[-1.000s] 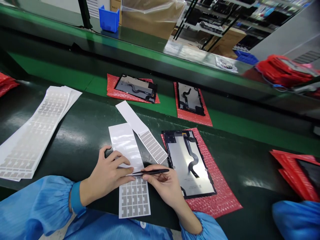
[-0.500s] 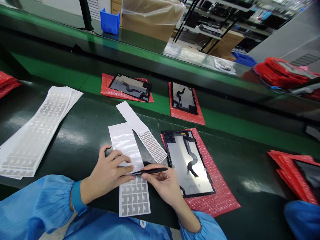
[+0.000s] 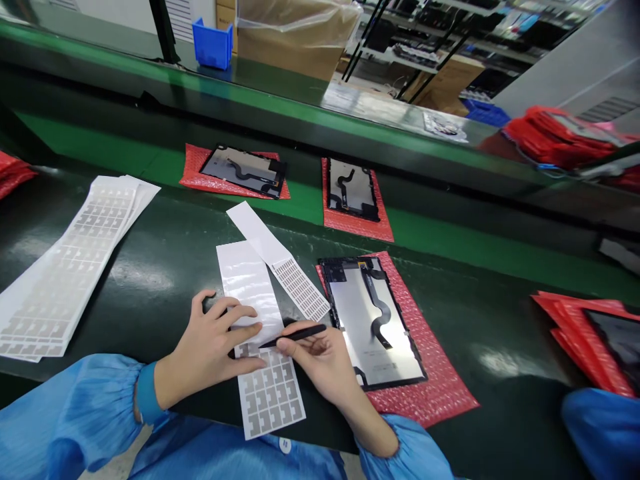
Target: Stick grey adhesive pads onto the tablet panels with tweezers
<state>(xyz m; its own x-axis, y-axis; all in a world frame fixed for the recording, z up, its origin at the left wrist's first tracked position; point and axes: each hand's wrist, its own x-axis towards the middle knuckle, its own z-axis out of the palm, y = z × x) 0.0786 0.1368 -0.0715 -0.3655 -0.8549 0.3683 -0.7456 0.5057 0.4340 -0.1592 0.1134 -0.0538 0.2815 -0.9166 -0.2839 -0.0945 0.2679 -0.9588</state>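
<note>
My left hand (image 3: 210,343) rests with spread fingers on a white sheet of grey die-cut stickers (image 3: 273,397), holding nothing. Its thumb and index finger lie either side of a sticker row. Black tweezers (image 3: 295,337) are pinched in my right hand (image 3: 323,360), their tip touching or just above that row. Above the row, the sheet's upper part is plain white and glossy. Beside my right hand, a tablet screen panel (image 3: 373,327) with a dark flex cable (image 3: 381,310) lies face down on a red bubble-wrap bag (image 3: 430,373).
A narrower sheet of small stickers (image 3: 303,290) overlaps the top of the first. More sticker sheets (image 3: 75,267) are stacked at left. Two further panels on red bags (image 3: 245,171) (image 3: 353,189) lie on the green strip. Red bags (image 3: 585,340) and a blue sleeve (image 3: 603,430) are at right.
My left thumb and index finger have moved apart. The tweezers' tip now shows between them, and the sticker sheet has turned slightly. The panels on the green strip have shifted left.
</note>
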